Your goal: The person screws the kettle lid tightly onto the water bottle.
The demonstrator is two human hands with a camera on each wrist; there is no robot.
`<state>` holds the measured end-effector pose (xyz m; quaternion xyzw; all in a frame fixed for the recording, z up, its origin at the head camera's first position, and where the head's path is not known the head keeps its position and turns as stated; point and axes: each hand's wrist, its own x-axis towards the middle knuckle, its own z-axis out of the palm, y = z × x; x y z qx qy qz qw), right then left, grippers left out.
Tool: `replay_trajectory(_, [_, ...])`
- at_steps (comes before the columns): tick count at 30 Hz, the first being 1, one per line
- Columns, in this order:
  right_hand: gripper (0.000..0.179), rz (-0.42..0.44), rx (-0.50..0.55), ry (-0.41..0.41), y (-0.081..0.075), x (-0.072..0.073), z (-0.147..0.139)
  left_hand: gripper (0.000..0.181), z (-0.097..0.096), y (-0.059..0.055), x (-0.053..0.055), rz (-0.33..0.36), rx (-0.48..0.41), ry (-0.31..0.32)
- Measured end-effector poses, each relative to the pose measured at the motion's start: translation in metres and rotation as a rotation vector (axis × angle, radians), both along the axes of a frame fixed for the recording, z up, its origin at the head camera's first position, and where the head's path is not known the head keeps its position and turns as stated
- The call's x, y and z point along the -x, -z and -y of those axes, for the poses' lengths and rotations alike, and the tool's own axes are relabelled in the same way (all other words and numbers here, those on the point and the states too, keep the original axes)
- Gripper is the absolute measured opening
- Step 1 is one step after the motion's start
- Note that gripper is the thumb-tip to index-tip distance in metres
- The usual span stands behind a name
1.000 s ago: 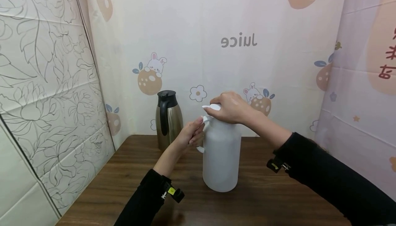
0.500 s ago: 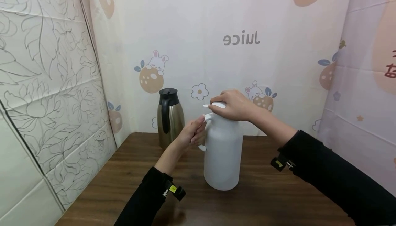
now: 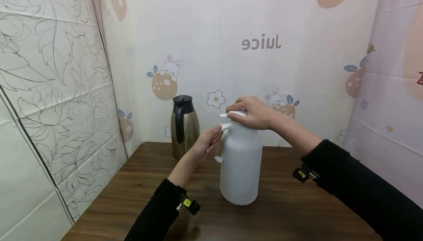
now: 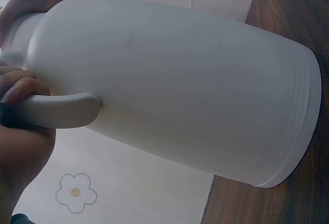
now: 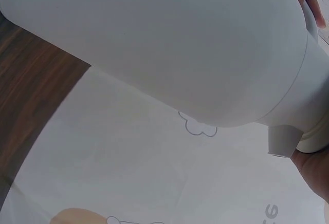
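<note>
A white thermos jug [image 3: 241, 171] stands upright on the table. My left hand [image 3: 209, 140] grips its curved handle [image 3: 226, 126], the thumb lying along the top end. From above, my right hand [image 3: 252, 112] holds the white lid [image 3: 239, 112], thumb in front and fingers behind, while a small lid tab sticks out to the left. In the left wrist view, the fingers wrap the handle [image 4: 67, 112] close beside the jug's body [image 4: 180, 85]. A short spout [image 5: 284, 141] shows in the right wrist view, right by my right hand [image 5: 314, 175], which is mostly out of frame there.
A gold-coloured metal thermos jug [image 3: 190, 131] with a black lid and black handle stands behind my left hand. The brown wooden table [image 3: 138, 197] reaches back to a printed curtain [image 3: 198, 32], with more patterned sheets at left and right.
The head view has shifted slightly, so everything appears a little further right. A bit more of the lid's white top shows under my right hand. Both hands keep their hold.
</note>
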<state>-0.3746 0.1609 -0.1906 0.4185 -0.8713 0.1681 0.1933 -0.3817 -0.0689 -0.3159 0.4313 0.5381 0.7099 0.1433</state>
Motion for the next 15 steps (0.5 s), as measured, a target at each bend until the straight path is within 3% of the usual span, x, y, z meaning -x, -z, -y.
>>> replay_trajectory(15, [0.026, -0.086, 0.008, -0.083, 0.0009, 0.0027, -0.0001, 0.054, -0.0019, 0.0001, 0.0003, 0.021, -0.015, 0.014])
